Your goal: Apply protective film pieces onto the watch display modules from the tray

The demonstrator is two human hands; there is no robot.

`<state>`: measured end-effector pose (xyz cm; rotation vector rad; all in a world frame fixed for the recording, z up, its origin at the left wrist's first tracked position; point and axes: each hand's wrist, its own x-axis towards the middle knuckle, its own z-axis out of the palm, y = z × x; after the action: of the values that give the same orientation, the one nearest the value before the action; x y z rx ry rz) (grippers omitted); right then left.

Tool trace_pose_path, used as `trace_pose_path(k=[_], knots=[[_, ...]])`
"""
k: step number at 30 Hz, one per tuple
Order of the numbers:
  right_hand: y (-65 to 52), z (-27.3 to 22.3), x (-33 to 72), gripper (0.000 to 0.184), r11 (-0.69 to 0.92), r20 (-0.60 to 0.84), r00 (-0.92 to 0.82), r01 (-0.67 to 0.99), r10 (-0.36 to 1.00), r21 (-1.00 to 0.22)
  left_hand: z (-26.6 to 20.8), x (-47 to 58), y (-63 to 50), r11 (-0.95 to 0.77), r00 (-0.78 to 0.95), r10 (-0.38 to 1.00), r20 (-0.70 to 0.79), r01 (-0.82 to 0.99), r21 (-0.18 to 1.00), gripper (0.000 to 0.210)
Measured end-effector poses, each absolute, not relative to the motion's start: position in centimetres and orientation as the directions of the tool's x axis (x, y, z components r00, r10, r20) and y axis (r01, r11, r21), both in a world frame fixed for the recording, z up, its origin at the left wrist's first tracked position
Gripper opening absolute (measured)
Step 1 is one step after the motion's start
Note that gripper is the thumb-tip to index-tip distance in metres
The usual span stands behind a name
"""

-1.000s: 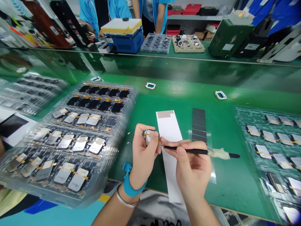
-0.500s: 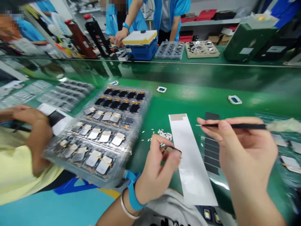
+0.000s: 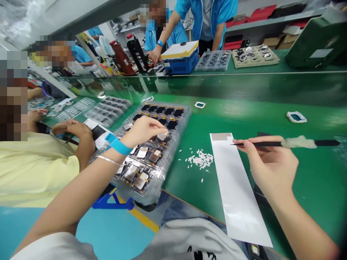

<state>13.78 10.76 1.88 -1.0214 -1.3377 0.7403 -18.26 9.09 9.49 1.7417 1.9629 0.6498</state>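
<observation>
My left hand (image 3: 145, 130) is over the clear plastic tray (image 3: 177, 155), thumb and fingers pinched on a small silver-faced module (image 3: 162, 136) at one of its slots. Rows of similar modules fill the tray, some black-faced, others silver with orange tabs. In my right hand (image 3: 273, 164) are black tweezers (image 3: 267, 144) with a whitish wrapping around the shaft. Their tip is over the top end of a long white sheet (image 3: 241, 187), by its beige-grey patch (image 3: 221, 136). Left of the sheet lies a loose pile of tiny white pieces (image 3: 200, 159).
Small white-framed parts (image 3: 200, 105) lie behind on the green bench (image 3: 244, 108). More clear trays (image 3: 108, 110) stand at the left, beside a person in a yellow shirt (image 3: 40, 166). On the raised shelf are a blue box (image 3: 181, 61) and a beige parts tray (image 3: 255, 57).
My left hand has gone left from beside the white sheet to the tray, carrying the small module. The tweezers' tip has come over the sheet's top. The view has shifted left.
</observation>
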Motion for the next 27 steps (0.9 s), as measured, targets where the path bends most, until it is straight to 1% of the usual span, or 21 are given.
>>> trace_pose_path(k=[4,6,7,8,9,10,11,12,13,14,15,17,23,27], knots=[[10.3,1.7,13.9,0.011,0.430,0.458,0.095,0.225,0.884,-0.875,8.7,-18.8,9.5,0.100,-0.107,0.994,-0.020,0.825,0.556,0.027],[10.0,1.9,13.8,0.010,0.451,0.487,0.086,0.270,0.869,-0.851,9.6,-18.3,8.8,0.081,-0.114,0.993,0.032,0.851,0.519,0.026],[9.9,2.1,13.8,0.010,0.461,0.503,0.080,0.297,0.861,-0.836,10.3,-17.8,8.4,0.064,-0.120,0.990,0.074,0.849,0.524,0.025],[9.8,2.2,13.8,0.010,0.470,0.517,0.075,0.323,0.853,-0.822,10.9,-17.3,8.1,0.043,-0.123,0.987,0.104,0.823,0.567,0.023],[9.7,2.2,13.7,0.011,0.478,0.530,0.070,0.344,0.845,-0.808,11.4,-16.6,7.8,0.021,-0.117,0.988,0.104,0.759,0.651,0.021],[9.7,2.2,13.7,0.011,0.485,0.539,0.064,0.357,0.840,-0.799,11.7,-16.0,7.5,0.011,-0.097,0.993,0.068,0.649,0.761,0.021],[9.7,2.2,13.7,0.010,0.487,0.540,0.060,0.360,0.840,-0.796,11.9,-15.3,7.3,0.024,-0.055,0.998,0.004,0.498,0.867,0.025],[9.7,2.1,13.7,0.010,0.484,0.534,0.058,0.351,0.843,-0.802,11.8,-14.6,7.2,0.068,0.006,0.997,-0.074,0.334,0.940,0.029],[9.7,2.0,13.7,0.010,0.478,0.525,0.058,0.337,0.849,-0.811,11.6,-13.9,7.1,0.126,0.070,0.987,-0.141,0.194,0.973,0.033],[9.7,1.8,13.7,0.010,0.470,0.512,0.055,0.322,0.857,-0.822,11.3,-13.4,7.0,0.180,0.121,0.974,-0.191,0.094,0.979,0.035],[9.6,1.7,13.7,0.011,0.462,0.500,0.052,0.309,0.864,-0.831,11.0,-12.9,7.0,0.220,0.151,0.963,-0.223,0.032,0.975,0.036],[9.6,1.6,13.7,0.012,0.452,0.485,0.043,0.301,0.873,-0.840,10.5,-12.3,7.1,0.265,0.166,0.952,-0.256,-0.028,0.964,0.036],[9.6,1.6,13.7,0.012,0.458,0.491,0.031,0.314,0.871,-0.832,10.0,-12.0,7.7,0.294,0.142,0.950,-0.278,-0.115,0.949,0.036],[9.6,1.5,13.6,0.010,0.466,0.493,0.010,0.310,0.870,-0.829,9.2,-12.1,7.8,0.245,0.139,0.963,-0.232,-0.084,0.966,0.038]])
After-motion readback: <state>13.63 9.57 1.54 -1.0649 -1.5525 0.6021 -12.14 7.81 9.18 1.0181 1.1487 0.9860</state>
